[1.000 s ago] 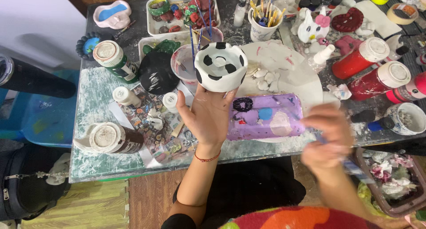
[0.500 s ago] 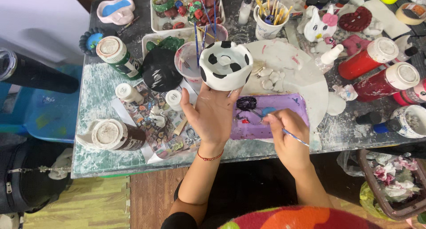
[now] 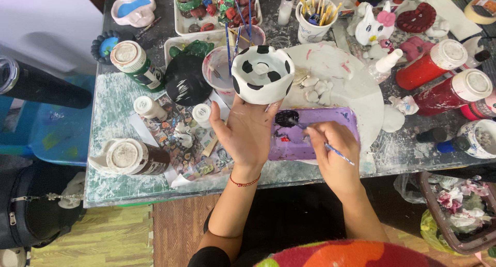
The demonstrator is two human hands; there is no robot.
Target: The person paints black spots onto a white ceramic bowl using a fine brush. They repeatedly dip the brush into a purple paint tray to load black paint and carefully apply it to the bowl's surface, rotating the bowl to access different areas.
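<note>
Right hand point(image 3: 333, 148): pinches thin paintbrush point(image 3: 330, 147), tip in black paint on purple tray point(image 3: 330, 123).
Left hand point(image 3: 248, 132): fingertips grasp spotted white bowl point(image 3: 262, 73), raised above the cluttered table point(image 3: 111, 112).
Beyond: red paint bottles point(image 3: 429, 65).

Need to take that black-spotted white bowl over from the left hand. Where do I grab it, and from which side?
Grip the spotted bowl by its far rim and outer wall, coming from above on the side away from the person. The left hand props it from the near underside with fingertips on the wall, so the far rim looks free. The mouth is open and tilted toward the camera.
</note>
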